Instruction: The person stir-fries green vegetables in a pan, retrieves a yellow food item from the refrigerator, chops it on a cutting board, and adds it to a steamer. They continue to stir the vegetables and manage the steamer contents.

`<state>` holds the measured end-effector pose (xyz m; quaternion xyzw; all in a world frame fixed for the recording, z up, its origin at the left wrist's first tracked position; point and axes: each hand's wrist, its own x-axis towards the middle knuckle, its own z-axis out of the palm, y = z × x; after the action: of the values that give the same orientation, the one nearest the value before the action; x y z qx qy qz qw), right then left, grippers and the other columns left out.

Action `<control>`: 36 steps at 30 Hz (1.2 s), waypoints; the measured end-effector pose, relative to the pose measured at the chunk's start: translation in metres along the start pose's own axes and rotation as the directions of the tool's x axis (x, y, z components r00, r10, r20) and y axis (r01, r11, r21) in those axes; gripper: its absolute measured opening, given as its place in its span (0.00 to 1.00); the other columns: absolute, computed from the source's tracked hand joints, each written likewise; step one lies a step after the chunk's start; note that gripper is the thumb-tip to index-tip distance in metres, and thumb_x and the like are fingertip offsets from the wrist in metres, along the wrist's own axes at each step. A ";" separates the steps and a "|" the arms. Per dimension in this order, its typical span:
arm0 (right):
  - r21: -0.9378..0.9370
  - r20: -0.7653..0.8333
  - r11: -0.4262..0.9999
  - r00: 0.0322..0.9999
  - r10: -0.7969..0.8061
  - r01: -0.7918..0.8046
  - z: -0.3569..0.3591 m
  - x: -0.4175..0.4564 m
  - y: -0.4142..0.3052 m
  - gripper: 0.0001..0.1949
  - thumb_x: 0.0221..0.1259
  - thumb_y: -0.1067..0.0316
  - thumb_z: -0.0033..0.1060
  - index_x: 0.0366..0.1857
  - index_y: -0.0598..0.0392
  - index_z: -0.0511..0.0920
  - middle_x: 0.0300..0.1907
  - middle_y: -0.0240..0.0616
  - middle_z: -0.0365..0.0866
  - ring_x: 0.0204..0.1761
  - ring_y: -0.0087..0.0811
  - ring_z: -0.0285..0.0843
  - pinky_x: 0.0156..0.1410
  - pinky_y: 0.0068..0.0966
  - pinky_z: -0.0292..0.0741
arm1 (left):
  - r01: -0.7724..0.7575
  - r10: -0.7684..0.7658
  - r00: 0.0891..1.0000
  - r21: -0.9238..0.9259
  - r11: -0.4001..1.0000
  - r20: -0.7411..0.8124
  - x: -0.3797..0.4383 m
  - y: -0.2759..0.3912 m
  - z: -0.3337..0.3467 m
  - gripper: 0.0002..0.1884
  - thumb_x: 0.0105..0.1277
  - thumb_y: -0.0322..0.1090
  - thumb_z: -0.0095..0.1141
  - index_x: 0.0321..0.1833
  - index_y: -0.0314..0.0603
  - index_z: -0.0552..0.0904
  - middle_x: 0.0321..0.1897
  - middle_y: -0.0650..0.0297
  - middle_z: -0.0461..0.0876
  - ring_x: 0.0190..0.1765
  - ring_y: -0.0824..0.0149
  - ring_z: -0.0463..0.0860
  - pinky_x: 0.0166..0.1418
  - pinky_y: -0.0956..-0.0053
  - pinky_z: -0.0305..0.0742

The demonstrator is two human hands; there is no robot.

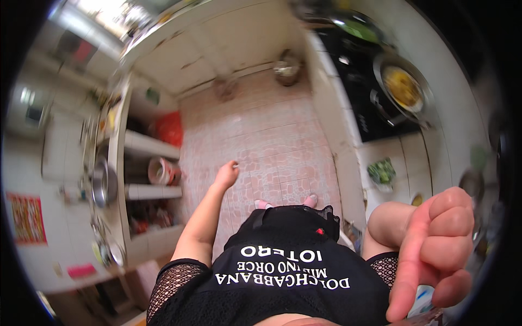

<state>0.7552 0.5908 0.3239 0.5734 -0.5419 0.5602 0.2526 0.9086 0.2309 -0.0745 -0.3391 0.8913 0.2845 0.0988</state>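
Observation:
My left hand [227, 174] hangs over the tiled floor with its fingers curled; a small pale spot shows at the fingertips, and I cannot tell whether it is held. My right hand [438, 248] is raised close to the camera at the lower right. Several of its fingers are bent and one digit stretches downward; no held object shows, but part of the grip is hidden. Beyond that hand, leafy green vegetables [381, 173] sit on the tiled counter [416, 163]. A metal pan [426, 100] with yellow food [403, 89] stands on the black cooktop [355, 87].
A second pan with a green inside [359, 30] is farther back on the cooktop. On the left are shelves [153, 191] holding a round tub [162, 171] and a red bag [169, 128], with a metal basin [104, 183] above. A metal pot [288, 68] stands by the far wall.

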 end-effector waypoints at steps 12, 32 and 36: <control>0.700 0.106 0.688 0.925 -0.366 0.192 0.297 0.070 -0.042 0.10 0.51 0.62 0.59 0.38 0.45 0.77 0.21 0.25 0.61 0.21 0.21 0.50 0.24 0.23 0.51 | 0.885 -0.927 0.365 -0.339 0.318 0.083 -0.317 -0.377 0.017 0.16 0.58 0.35 0.53 0.49 0.44 0.84 0.50 0.48 0.81 0.55 0.50 0.80 0.57 0.63 0.75; -0.431 0.901 0.896 0.000 0.433 0.107 0.599 -0.093 0.175 0.15 0.51 0.59 0.66 0.43 0.50 0.79 0.40 0.46 0.83 0.45 0.46 0.80 0.50 0.40 0.77 | 0.855 -0.837 0.440 -0.436 0.280 0.326 -0.300 -0.448 0.021 0.15 0.59 0.36 0.51 0.46 0.43 0.84 0.46 0.50 0.83 0.51 0.53 0.82 0.56 0.63 0.75; -0.555 0.779 0.831 -0.379 0.500 -0.044 0.590 -0.209 0.240 0.14 0.55 0.55 0.60 0.39 0.51 0.83 0.40 0.48 0.84 0.44 0.47 0.82 0.50 0.39 0.78 | 0.804 -0.750 0.579 -0.374 0.462 0.320 -0.252 -0.482 -0.025 0.16 0.61 0.36 0.49 0.49 0.42 0.82 0.50 0.50 0.81 0.54 0.52 0.80 0.59 0.62 0.73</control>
<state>0.8008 0.0640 -0.0880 0.5784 -0.7170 -0.1664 -0.3518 1.4169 0.0615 -0.1729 -0.7039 0.5299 0.4379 0.1787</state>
